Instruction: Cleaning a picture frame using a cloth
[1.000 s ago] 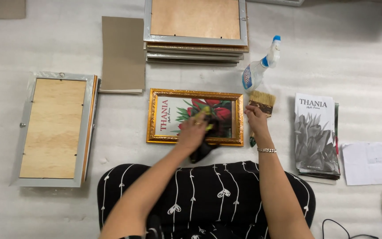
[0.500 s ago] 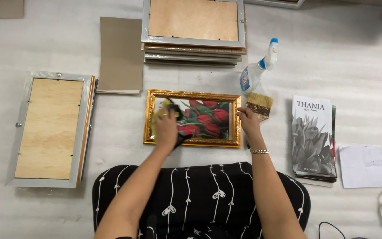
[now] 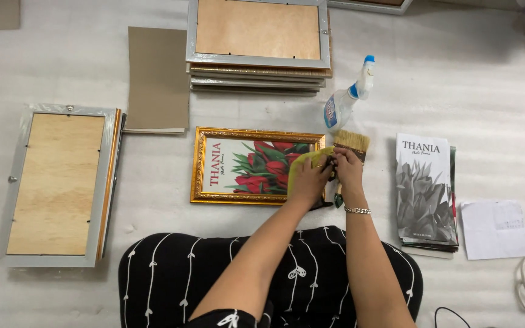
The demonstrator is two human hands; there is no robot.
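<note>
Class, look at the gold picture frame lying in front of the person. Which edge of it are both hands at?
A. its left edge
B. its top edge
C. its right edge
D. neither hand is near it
C. The left hand and right hand meet over the right end of the gold picture frame, holding a yellow cloth beside a paintbrush.

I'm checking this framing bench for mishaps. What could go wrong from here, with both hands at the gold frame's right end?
The spray bottle lies tilted close behind the gold frame; a backward nudge from the right hand might roll it.
The left hand presses a yellow cloth on the frame's edge, which could slide the frame.
The brush beside the hands could get knocked.
</note>
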